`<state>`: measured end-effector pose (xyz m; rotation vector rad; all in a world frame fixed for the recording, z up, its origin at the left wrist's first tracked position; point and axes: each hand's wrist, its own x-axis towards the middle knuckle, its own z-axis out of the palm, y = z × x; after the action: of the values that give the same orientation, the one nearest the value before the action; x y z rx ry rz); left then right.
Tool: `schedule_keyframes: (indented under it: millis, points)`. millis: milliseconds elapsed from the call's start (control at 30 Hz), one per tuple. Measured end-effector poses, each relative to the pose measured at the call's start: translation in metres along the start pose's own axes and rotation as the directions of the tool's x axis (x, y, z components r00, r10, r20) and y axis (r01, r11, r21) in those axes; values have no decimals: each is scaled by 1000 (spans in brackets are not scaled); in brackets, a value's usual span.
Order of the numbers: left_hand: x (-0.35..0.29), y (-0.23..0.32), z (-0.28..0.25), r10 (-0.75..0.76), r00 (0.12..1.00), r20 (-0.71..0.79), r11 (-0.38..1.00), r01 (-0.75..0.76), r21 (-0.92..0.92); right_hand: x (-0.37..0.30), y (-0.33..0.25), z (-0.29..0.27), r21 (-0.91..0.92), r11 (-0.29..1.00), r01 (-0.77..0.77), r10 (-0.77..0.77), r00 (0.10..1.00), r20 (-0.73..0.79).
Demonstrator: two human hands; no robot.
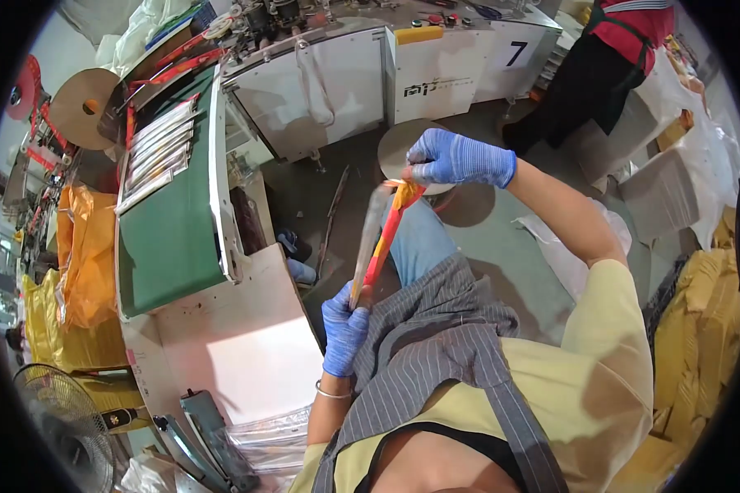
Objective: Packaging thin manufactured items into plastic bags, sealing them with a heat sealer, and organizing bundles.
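Note:
In front of my lap I hold a long, narrow stack of flat plastic packets [381, 238], seen edge-on and tilted, clear on one side and red and yellow on the other. My left hand [345, 327], in a blue knit glove, is closed round its lower end. At the upper end, the gloved fingers of my right hand [462, 158] pinch a corner. Whether they hold one packet or several cannot be made out. To my left, similar flat packets [160, 148] lie overlapping in a row on a green conveyor belt [173, 238].
A white table [230, 324] adjoins the belt's near end, with clear packets [275, 440] and a bag sealer-like tool [214, 431] nearby. A fan [66, 427] stands at lower left. White machine cabinets [432, 78] line the far side. Another person [600, 66] stands at far right, near yellow-wrapped parcels [699, 320].

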<state>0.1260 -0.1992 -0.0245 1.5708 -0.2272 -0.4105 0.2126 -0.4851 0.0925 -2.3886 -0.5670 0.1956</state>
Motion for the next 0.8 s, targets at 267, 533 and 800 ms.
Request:
schedule_keyframes:
  millis: [267,533,800]
  points:
    - [25,2,40,-65,989,-129,996,72,51,15,-18,61,-649,758,70,54,984,168]
    - [41,10,49,-268,962,42,711,227,-665,9,12,72,-13,988,153,-144,890,-433]
    - [25,10,71,-259,948,184,739,318,-595,13,48,35,635,713,297,48,883,-467]
